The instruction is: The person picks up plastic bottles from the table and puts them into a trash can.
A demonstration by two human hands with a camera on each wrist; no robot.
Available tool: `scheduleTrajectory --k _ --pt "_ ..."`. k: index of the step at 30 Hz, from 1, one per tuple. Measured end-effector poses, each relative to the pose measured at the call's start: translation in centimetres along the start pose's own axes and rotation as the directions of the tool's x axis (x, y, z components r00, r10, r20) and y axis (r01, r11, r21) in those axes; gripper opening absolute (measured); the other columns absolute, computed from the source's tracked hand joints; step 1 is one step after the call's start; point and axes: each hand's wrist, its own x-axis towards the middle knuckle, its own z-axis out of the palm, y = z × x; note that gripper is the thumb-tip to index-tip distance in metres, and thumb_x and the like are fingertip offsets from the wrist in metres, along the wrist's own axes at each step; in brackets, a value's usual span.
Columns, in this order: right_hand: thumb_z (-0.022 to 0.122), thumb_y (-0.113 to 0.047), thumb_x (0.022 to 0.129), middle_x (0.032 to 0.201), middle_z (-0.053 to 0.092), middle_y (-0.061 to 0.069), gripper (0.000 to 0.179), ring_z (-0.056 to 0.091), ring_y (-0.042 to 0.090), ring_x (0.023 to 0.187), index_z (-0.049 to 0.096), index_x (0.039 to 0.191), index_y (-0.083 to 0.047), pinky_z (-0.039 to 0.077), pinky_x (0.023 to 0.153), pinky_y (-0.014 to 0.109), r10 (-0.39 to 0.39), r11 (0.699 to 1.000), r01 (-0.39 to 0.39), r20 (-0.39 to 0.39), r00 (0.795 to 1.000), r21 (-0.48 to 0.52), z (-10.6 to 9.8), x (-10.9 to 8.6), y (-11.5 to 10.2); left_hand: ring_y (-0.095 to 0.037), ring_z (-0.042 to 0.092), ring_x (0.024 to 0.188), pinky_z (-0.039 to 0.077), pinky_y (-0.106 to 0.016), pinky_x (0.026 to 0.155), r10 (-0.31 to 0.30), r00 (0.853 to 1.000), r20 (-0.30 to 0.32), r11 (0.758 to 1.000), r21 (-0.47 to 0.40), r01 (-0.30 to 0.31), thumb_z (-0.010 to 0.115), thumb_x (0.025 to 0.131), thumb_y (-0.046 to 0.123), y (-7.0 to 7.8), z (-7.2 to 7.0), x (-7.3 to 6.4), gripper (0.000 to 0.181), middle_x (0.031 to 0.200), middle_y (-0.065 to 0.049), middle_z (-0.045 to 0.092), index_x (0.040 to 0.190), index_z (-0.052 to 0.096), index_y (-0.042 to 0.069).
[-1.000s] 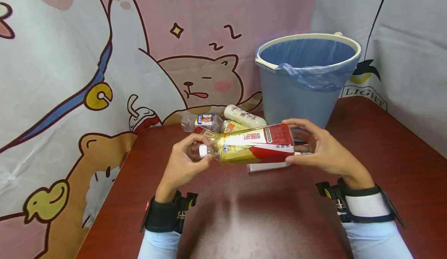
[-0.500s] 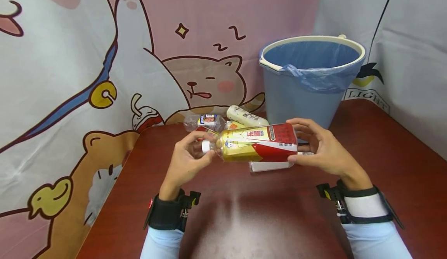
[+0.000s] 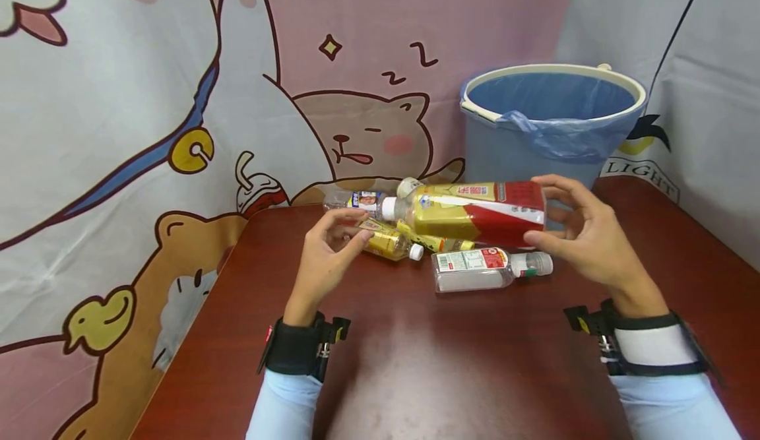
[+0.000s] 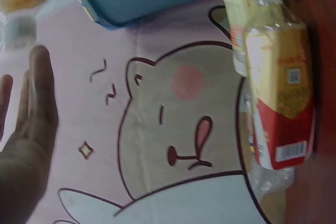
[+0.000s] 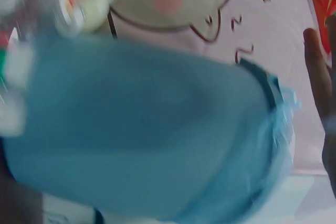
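My right hand (image 3: 588, 235) holds a plastic drink bottle (image 3: 475, 212) with a red and gold label by its base end, above the table. The bottle lies nearly level, its white cap pointing left. Its cap end (image 4: 20, 31) also shows at the upper left of the left wrist view. My left hand (image 3: 325, 258) is just left of the cap, fingers apart and loosely bent, holding nothing. Behind that hand a smaller bottle with a gold label (image 3: 386, 241) lies on the table. Below the held bottle lies a clear bottle with a white and red label (image 3: 472, 270).
A blue bucket (image 3: 499, 156) lined with a blue bag stands at the back right. Several bottles lie before the cartoon backdrop, among them a clear one with a blue label (image 3: 363, 200) and a yellow-labelled one (image 3: 436, 243). The dark red table (image 3: 415, 361) reaches toward me.
My left hand has let go of the bottle's cap end. My right hand has carried the bottle up and to the right, uncovering the bottles beneath. The head view has shifted slightly left.
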Motion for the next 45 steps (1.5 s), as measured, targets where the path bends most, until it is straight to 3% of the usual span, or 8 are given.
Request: scheduleTrajectory --k 7,12,17,21,24,27,35,45 --pt "0.069 0.008 0.083 0.117 0.056 -0.007 0.065 0.063 0.001 0.088 0.050 0.139 -0.020 0.053 0.065 0.009 0.075 0.993 -0.092 -0.212 0.974 -0.071 -6.0 4.3 -2.8 -0.010 0.066 0.080 0.057 -0.024 0.070 -0.012 0.995 -0.096 0.999 0.030 0.015 0.065 0.092 0.004 -1.5 -0.2 0.5 0.024 0.112 -0.022 0.066 0.115 0.063 -0.003" --pt "0.069 -0.004 0.089 0.126 0.051 -0.007 0.065 0.054 0.006 0.106 0.043 0.144 -0.026 0.052 0.071 0.008 0.128 0.958 -0.199 -0.317 0.940 -0.205 -9.6 7.6 -4.2 -0.004 0.065 0.079 0.056 -0.024 0.069 -0.031 0.994 -0.103 0.998 0.053 0.037 0.064 0.093 0.007 -2.3 -0.1 0.7 0.021 0.110 -0.023 0.066 0.113 0.064 -0.001" --pt "0.065 -0.036 0.092 0.158 0.031 0.013 0.070 0.037 0.037 0.133 0.029 0.152 -0.036 0.041 0.108 0.052 0.219 0.772 -0.390 -0.366 0.905 -0.503 -10.9 9.7 -4.3 -0.011 0.065 0.074 0.053 -0.022 0.065 -0.092 0.986 -0.140 0.990 0.089 0.105 0.064 0.094 0.008 -2.9 -0.2 0.7 0.017 0.098 -0.020 0.069 0.110 0.067 0.003" --pt "0.065 -0.050 0.088 0.156 0.030 0.025 0.079 0.034 0.051 0.130 0.028 0.154 -0.028 0.051 0.089 0.059 0.279 0.655 -0.430 -0.330 0.902 -0.622 -11.3 11.1 -3.7 -0.008 0.063 0.072 0.053 -0.022 0.066 -0.131 0.979 -0.154 0.982 0.112 0.149 0.063 0.095 0.011 -3.5 -0.3 0.5 0.018 0.098 -0.021 0.069 0.111 0.067 0.004" --pt "0.064 -0.055 0.087 0.153 0.034 0.030 0.085 0.036 0.053 0.127 0.030 0.153 -0.015 0.051 0.065 0.042 0.310 0.594 -0.425 -0.294 0.904 -0.682 -11.4 12.0 -3.5 -0.009 0.063 0.073 0.054 -0.022 0.067 -0.142 0.979 -0.148 0.981 0.111 0.159 0.063 0.096 0.012 -3.7 -0.2 0.5 0.020 0.101 -0.023 0.069 0.112 0.067 0.003" --pt "0.061 -0.058 0.087 0.147 0.038 0.034 0.089 0.037 0.054 0.125 0.031 0.152 -0.007 0.041 0.063 0.033 0.337 0.546 -0.404 -0.249 0.908 -0.734 -11.4 12.7 -3.7 -0.008 0.063 0.073 0.053 -0.021 0.066 -0.148 0.979 -0.144 0.982 0.100 0.163 0.063 0.096 0.011 -3.6 -0.2 0.5 0.019 0.098 -0.025 0.069 0.112 0.067 0.003" --pt "0.054 -0.053 0.093 0.132 0.048 0.040 0.077 0.045 0.056 0.117 0.042 0.137 0.009 0.041 0.089 0.063 0.329 0.436 -0.226 -0.079 0.941 -0.871 -11.1 13.2 -3.1 -0.004 0.063 0.073 0.055 -0.024 0.070 -0.158 0.978 -0.138 0.981 0.090 0.171 0.062 0.096 0.012 -3.4 -0.1 0.7 0.020 0.098 -0.024 0.070 0.113 0.067 0.003" --pt "0.051 -0.041 0.097 0.119 0.058 0.038 0.059 0.053 0.054 0.109 0.055 0.123 0.012 0.037 0.092 0.063 0.249 0.415 -0.129 -0.024 0.968 -0.900 -10.8 13.2 -2.4 -0.010 0.064 0.073 0.052 -0.021 0.066 -0.149 0.976 -0.156 0.977 0.131 0.170 0.062 0.096 0.013 -3.3 -0.2 0.6 0.019 0.094 -0.020 0.071 0.112 0.067 0.005"
